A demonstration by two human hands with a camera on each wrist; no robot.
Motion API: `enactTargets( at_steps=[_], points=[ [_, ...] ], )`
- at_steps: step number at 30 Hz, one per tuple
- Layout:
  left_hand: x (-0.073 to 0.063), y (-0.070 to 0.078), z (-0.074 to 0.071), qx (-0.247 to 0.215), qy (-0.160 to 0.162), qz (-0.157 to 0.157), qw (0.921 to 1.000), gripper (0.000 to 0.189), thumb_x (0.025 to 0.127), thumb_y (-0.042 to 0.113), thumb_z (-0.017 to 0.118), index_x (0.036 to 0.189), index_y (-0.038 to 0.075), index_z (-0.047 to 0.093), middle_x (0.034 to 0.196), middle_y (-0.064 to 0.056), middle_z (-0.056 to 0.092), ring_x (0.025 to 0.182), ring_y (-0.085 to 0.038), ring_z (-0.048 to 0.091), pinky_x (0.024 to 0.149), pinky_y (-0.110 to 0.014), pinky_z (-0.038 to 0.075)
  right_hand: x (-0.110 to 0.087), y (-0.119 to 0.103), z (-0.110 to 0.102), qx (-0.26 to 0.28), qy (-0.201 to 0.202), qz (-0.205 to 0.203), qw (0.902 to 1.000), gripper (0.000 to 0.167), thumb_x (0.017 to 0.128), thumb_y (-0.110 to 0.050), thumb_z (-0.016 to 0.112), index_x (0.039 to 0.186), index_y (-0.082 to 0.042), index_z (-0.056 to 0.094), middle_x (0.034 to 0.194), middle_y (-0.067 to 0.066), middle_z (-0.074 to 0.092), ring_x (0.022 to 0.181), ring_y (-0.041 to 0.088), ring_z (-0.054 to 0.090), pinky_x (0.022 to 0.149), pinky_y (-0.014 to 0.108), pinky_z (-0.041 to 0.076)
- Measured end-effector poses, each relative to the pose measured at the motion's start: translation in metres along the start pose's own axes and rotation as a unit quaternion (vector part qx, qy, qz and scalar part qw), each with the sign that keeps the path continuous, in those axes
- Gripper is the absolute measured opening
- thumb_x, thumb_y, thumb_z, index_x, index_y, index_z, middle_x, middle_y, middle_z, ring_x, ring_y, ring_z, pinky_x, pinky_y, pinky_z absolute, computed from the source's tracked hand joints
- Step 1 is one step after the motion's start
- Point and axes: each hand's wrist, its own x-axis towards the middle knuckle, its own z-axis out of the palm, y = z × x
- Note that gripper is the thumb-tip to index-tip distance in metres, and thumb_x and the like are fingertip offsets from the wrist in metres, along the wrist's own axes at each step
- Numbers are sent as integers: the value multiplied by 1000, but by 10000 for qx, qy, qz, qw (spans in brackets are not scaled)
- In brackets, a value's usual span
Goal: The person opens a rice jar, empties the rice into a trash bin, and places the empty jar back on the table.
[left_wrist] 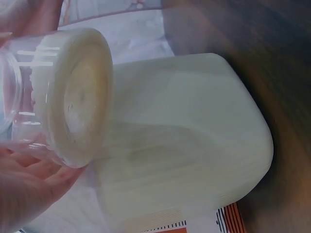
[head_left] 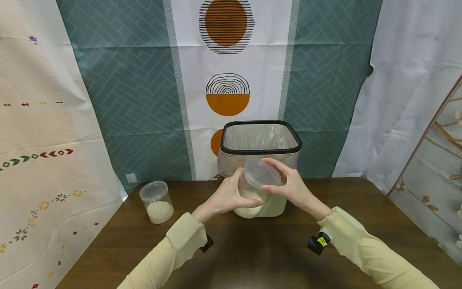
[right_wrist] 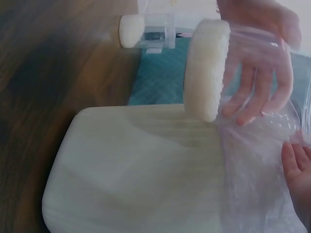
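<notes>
A clear plastic jar (left_wrist: 29, 97) with white, rice-like grains (right_wrist: 206, 70) in its bottom is held up off the table, in front of the bin. My left hand (head_left: 227, 196) grips the jar's side, thumb on the near side and fingers round the far side. My right hand (head_left: 292, 186) pinches the rim of the clear lid (head_left: 262, 172) between thumb and fingers. In the head view the lid covers the jar's top; whether it is screwed tight I cannot tell. A second lidded jar (head_left: 159, 212) of similar grains stands upright on the left of the table.
Behind the hands stands a cream bin (head_left: 274, 206) with a black rim (head_left: 261, 152) and a clear plastic liner (head_left: 258, 136). The brown wooden table (head_left: 252, 257) ends at a patterned cloth backdrop (head_left: 140, 100). More cloth hangs at left and right.
</notes>
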Motion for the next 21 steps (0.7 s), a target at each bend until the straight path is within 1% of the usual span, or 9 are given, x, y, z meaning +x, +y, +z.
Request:
enactTargets(
  at_steps=[5,7,9,11,15,18,21],
  points=[
    [1,-1,0,-97,-235,12,9997,69,66,41,77,118,12,42,103,5,54,90,-11,52,74,-31,42,1,3,-5,91,-284,-251,9992,63,75,-4,73,130,3,43,128,15,47,108,24,46,88,27,38],
    [1,-1,0,-179,-318,43,9993,69,66,39,77,118,12,41,103,5,54,91,-11,51,76,-31,42,2,4,-6,217,-444,-271,9984,63,76,-6,72,130,4,42,128,16,46,107,25,46,87,29,39],
    [2,-3,0,-323,-428,52,9985,70,67,39,77,119,12,40,105,4,53,94,-11,50,79,-32,41,3,6,-8,359,-634,-194,9972,63,77,-8,72,131,3,41,129,16,44,108,26,45,87,30,40],
    [2,-5,-1,-515,-577,31,9970,72,67,38,77,123,13,39,109,5,51,100,-11,48,83,-33,39,4,8,-10,579,-867,-32,9945,64,78,-9,71,133,2,39,129,15,43,110,27,43,86,33,41],
    [3,-8,-1,-762,-844,-88,9935,76,68,36,76,129,15,35,114,6,48,105,-11,45,88,-35,35,5,9,-15,994,-1306,283,9860,66,80,-6,68,136,-1,35,133,14,39,114,29,39,86,38,40],
    [4,-9,-2,-646,-865,-153,9940,72,67,38,76,123,14,38,110,5,50,100,-11,47,84,-34,38,6,10,-17,1176,-1496,396,9809,68,80,-5,67,138,-3,33,137,13,35,119,28,34,90,38,37],
    [3,-9,-3,-498,-801,-181,9954,68,66,40,76,117,14,40,105,4,51,95,-11,49,79,-33,40,7,12,-18,1214,-1578,436,9790,70,80,-6,67,140,-4,31,140,11,31,123,26,30,93,37,34]
  ],
)
